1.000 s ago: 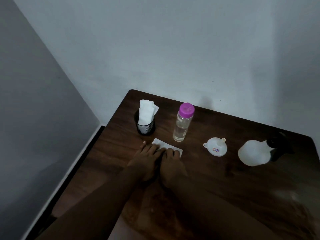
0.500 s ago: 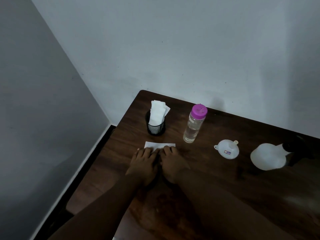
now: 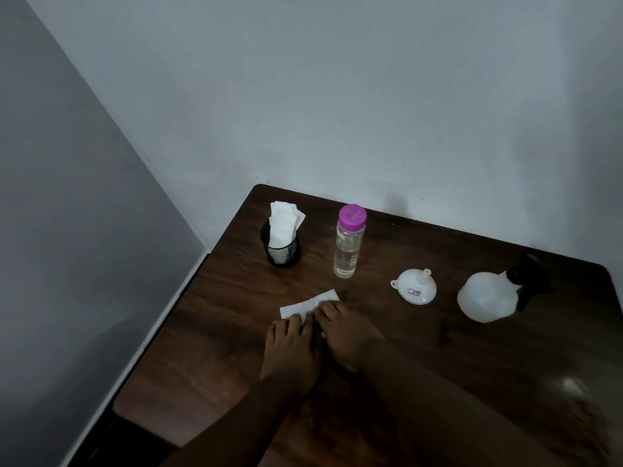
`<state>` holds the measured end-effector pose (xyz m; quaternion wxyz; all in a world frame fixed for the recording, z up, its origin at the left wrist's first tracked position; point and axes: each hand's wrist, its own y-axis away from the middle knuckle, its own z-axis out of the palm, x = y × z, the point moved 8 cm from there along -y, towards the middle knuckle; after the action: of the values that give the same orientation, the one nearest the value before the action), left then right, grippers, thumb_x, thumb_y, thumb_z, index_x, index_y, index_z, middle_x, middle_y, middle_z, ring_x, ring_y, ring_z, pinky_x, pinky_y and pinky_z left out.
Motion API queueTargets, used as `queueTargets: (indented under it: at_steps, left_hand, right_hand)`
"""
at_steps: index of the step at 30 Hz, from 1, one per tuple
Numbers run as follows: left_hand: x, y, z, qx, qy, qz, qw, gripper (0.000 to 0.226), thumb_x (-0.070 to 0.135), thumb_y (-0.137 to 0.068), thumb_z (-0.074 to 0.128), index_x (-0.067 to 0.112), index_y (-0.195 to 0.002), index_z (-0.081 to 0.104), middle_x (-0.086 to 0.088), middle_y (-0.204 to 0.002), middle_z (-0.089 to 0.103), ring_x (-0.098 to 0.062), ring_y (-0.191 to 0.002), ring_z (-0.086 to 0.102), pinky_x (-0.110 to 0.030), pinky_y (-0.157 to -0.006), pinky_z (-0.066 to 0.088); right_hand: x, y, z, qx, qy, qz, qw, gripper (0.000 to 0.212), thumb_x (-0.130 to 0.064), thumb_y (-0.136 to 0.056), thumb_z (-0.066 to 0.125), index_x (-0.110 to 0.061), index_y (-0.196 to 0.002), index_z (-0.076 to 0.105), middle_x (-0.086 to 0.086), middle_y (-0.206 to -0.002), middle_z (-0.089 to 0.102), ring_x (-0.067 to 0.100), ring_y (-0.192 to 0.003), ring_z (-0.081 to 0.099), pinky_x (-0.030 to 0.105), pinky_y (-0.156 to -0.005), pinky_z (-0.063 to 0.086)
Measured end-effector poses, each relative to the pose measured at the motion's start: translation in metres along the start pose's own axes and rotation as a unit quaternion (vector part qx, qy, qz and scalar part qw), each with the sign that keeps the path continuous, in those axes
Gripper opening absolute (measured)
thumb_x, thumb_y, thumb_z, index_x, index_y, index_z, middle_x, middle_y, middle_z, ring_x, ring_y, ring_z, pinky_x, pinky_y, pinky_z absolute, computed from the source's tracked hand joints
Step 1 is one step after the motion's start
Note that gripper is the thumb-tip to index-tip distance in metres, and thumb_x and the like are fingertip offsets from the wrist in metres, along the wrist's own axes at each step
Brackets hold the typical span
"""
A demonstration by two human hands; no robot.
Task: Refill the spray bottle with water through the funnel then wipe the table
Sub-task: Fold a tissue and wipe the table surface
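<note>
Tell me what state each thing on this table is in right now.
Tissue: flat on table, under both hands.
Left hand: fingers straight, pressing tissue.
Right hand: fingers straight, pressing tissue.
Water bottle: upright, purple cap on.
Funnel: mouth down, spout up.
Spray bottle: black head on.
Mesh cup: upright, holding spare tissues.

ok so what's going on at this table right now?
A person presses both hands, left hand and right hand, side by side with straight fingers on a white paper tissue lying on the dark wooden table; it looks like the wiping step. Nothing else is being touched. The clear plastic bottle with the purple cap stands capped, the white plastic funnel sits mouth down, and the white spray bottle with the black trigger head is at the right.
</note>
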<state>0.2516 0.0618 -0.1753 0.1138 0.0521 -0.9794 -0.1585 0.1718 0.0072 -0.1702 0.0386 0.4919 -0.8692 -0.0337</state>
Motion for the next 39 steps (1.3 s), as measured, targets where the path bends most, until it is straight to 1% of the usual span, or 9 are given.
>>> queueTargets:
  at_steps: [4,9,13,22,24,28,33,37,39]
  left_hand:
    - [0.034,0.008,0.006,-0.012,0.003,0.008,1.0,0.068,0.055,-0.104,0.026,0.025,-0.162,0.008,-0.006,-0.167,0.02,-0.028,-0.151,0.021,-0.043,-0.123,0.013]
    - [0.078,0.014,0.017,-0.016,0.014,0.028,0.999,0.066,0.056,-0.103,0.026,0.026,-0.161,0.012,-0.004,-0.166,0.023,-0.026,-0.151,0.023,-0.041,-0.123,0.014]
    - [0.114,0.018,0.026,-0.021,0.011,0.044,0.999,0.072,0.061,-0.097,0.017,0.026,-0.16,0.015,-0.004,-0.164,0.027,-0.027,-0.148,0.027,-0.042,-0.122,0.019]
    - [0.203,0.024,0.045,-0.026,0.012,0.095,0.995,0.066,0.055,-0.1,0.029,0.024,-0.158,0.023,-0.005,-0.159,0.033,-0.027,-0.143,0.033,-0.042,-0.12,0.025]
    - [0.224,0.025,0.05,-0.027,0.004,0.107,0.994,0.067,0.055,-0.1,0.029,0.023,-0.158,0.024,-0.006,-0.159,0.033,-0.028,-0.144,0.033,-0.042,-0.12,0.024]
    - [0.263,0.027,0.059,-0.035,-0.002,0.136,0.99,0.067,0.055,-0.1,0.03,0.021,-0.159,0.023,-0.008,-0.16,0.032,-0.031,-0.145,0.031,-0.044,-0.121,0.022]
    - [0.312,0.028,0.069,-0.059,-0.014,0.172,0.983,0.069,0.054,-0.101,0.032,0.021,-0.16,0.018,-0.01,-0.164,0.025,-0.033,-0.149,0.024,-0.047,-0.124,0.015]
    - [0.345,0.024,0.08,-0.067,-0.039,0.203,0.976,0.082,0.063,-0.091,0.018,0.02,-0.16,0.014,-0.011,-0.165,0.023,-0.033,-0.152,0.019,-0.051,-0.126,0.004]
    - [0.359,0.02,0.087,-0.071,-0.053,0.218,0.972,0.083,0.064,-0.09,0.018,0.02,-0.161,0.014,-0.012,-0.166,0.021,-0.034,-0.154,0.016,-0.051,-0.125,-0.001]
  right_hand:
    - [0.011,0.029,0.014,-0.071,-0.004,0.005,0.997,0.058,-0.028,-0.103,0.044,-0.002,-0.152,0.028,0.02,-0.157,0.031,0.034,-0.147,0.027,0.046,-0.121,0.024]
    - [0.023,0.073,0.011,-0.086,0.033,0.004,0.996,0.061,-0.025,-0.105,0.038,0.0,-0.155,0.014,0.022,-0.163,0.016,0.036,-0.151,0.013,0.045,-0.123,0.008]
    - [0.038,0.107,0.018,-0.111,0.038,0.02,0.993,0.061,-0.024,-0.106,0.038,0.001,-0.155,0.013,0.024,-0.162,0.015,0.038,-0.151,0.013,0.047,-0.124,0.01]
    - [0.085,0.189,0.039,-0.134,-0.036,0.094,0.986,0.06,-0.023,-0.104,0.038,0.0,-0.155,0.016,0.024,-0.162,0.015,0.039,-0.151,0.014,0.049,-0.124,0.014]
    - [0.093,0.208,0.041,-0.121,-0.038,0.099,0.987,0.059,-0.023,-0.104,0.038,0.001,-0.154,0.016,0.024,-0.162,0.015,0.039,-0.151,0.013,0.048,-0.125,0.006]
    - [0.112,0.246,0.041,-0.116,-0.046,0.129,0.984,0.058,-0.022,-0.106,0.036,0.001,-0.154,0.016,0.025,-0.162,0.015,0.039,-0.151,0.013,0.048,-0.123,0.018]
    - [0.138,0.291,0.042,-0.133,-0.065,0.178,0.973,0.056,-0.021,-0.106,0.037,0.001,-0.155,0.017,0.024,-0.162,0.014,0.037,-0.151,0.014,0.047,-0.123,0.019]
    - [0.161,0.321,0.051,-0.117,-0.094,0.225,0.963,0.058,-0.025,-0.092,0.067,0.002,-0.139,0.05,0.027,-0.143,0.05,0.039,-0.134,0.05,0.046,-0.107,0.045]
    - [0.167,0.336,0.045,-0.101,-0.077,0.235,0.964,0.057,-0.027,-0.101,0.052,0.0,-0.148,0.037,0.025,-0.154,0.036,0.037,-0.143,0.037,0.046,-0.117,0.033]
